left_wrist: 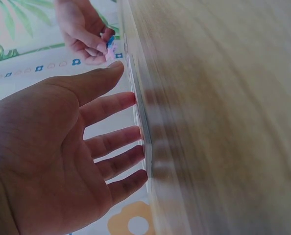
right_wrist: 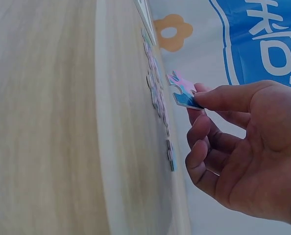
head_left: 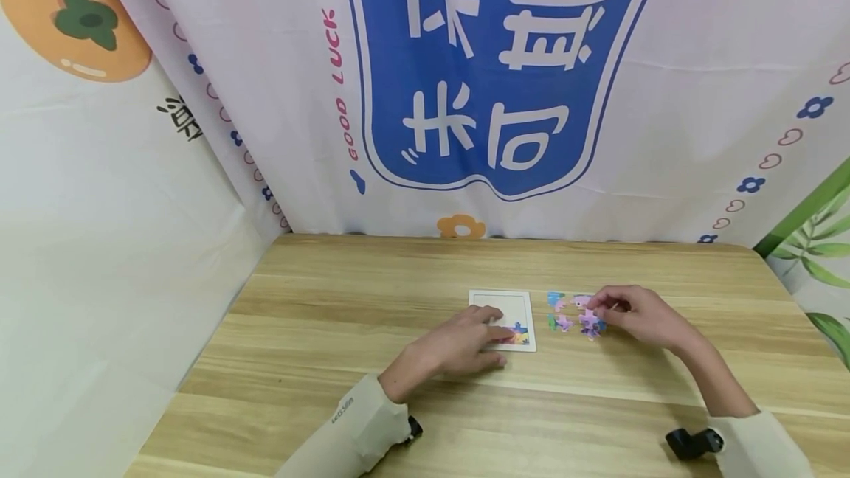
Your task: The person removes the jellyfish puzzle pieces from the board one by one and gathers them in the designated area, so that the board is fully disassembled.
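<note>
A white square puzzle tray (head_left: 488, 301) lies on the table, with a few colourful pieces (head_left: 522, 335) in its near right corner. My left hand (head_left: 465, 343) rests on the tray with fingers spread; in the left wrist view the fingertips (left_wrist: 128, 99) meet its face. Between thumb and forefinger, my right hand (head_left: 637, 313) pinches a pink and blue puzzle piece (right_wrist: 184, 93). The right wrist view shows that piece raised off the table, beside a row of flat loose pieces (right_wrist: 155, 93). From above, those pink, green and blue loose pieces (head_left: 561, 323) sit right of the tray.
The wooden table (head_left: 332, 316) reaches back to a printed white curtain (head_left: 664, 131) with a blue emblem. Another pale cloth (head_left: 99, 242) hangs along the left side. Black wrist devices (head_left: 693, 443) are on both sleeves.
</note>
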### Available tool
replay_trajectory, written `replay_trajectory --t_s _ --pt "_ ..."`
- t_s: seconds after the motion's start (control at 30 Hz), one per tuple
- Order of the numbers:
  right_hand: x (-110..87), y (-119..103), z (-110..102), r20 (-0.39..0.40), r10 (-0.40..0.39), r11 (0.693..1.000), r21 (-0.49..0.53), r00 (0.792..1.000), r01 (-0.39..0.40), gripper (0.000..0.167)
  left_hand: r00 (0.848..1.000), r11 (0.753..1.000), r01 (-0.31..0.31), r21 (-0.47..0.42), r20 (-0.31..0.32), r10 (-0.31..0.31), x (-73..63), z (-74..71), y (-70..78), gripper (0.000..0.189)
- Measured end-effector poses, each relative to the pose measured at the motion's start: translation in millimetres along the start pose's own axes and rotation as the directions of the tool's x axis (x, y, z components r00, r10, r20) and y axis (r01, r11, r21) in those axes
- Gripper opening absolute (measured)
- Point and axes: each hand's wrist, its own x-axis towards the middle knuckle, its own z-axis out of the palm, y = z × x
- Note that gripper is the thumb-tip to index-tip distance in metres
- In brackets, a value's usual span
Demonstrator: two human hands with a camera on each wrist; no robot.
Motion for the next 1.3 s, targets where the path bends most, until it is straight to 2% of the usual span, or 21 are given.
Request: replay_trajectory --t_s 0.8,1.03,1.3 --pt "-18.7 22.6 -11.8 -0.022 0.078 0.994 -0.077 0.997 -0.079 0.015 1.0 1.0 -0.001 -0.003 -0.004 0.001 -0.1 0.5 0.8 0.052" --pt "-21.4 29.5 -12.0 -0.042 0.076 0.989 -0.122 0.996 -0.081 0.013 1.0 1.0 -0.001 -0.004 -0.003 0.001 -0.1 0.1 0.8 0.052" --pt "-19.0 28.4 -10.2 -0.052 0.032 0.984 -0.172 0.998 -0.04 0.015 1.0 1.0 0.007 -0.008 -0.006 -0.007 -0.7 -0.1 0.5 0.052"
